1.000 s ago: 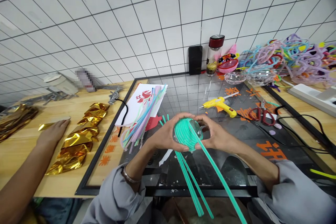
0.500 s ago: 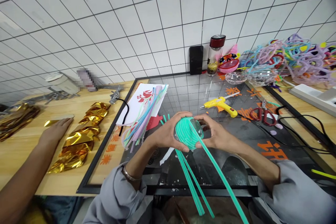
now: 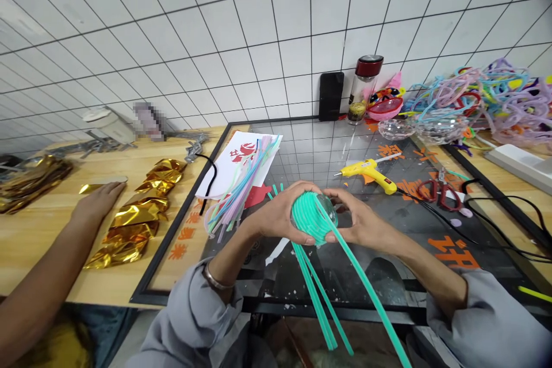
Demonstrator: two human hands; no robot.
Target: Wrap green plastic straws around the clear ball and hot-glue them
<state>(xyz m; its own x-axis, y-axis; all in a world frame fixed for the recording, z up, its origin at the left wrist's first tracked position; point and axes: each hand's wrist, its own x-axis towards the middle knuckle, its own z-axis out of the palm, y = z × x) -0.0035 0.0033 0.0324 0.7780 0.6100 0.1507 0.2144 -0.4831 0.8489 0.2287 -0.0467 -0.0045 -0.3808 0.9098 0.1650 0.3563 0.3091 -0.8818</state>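
Note:
A clear plastic ball (image 3: pixel 332 210), its left side covered in rows of green pipe cleaner (image 3: pixel 308 215), is held between both hands. My left hand (image 3: pixel 280 215) wraps round the covered side, and several loose green pipe cleaners (image 3: pixel 314 293) stick out beneath that hand. On the bare clear side, the fingers of my right hand (image 3: pixel 356 218) are curled against the ball. One long green strand (image 3: pixel 371 290) runs from the ball's front past the right thumb, down toward the lower right.
A yellow glue gun (image 3: pixel 368 172) and red-handled scissors (image 3: pixel 440 191) lie to the right. Pastel pipe cleaners (image 3: pixel 244 184) rest on white paper (image 3: pixel 219 164). Another person's hand (image 3: pixel 101 201) is at the left beside gold foil (image 3: pixel 138 215). A glass bottle (image 3: pixel 362 92) and a phone (image 3: pixel 331 96) stand against the wall.
The view has shifted slightly, so things appear a little farther right. Both hands keep the same grip on the ball, with no clear change in the strands.

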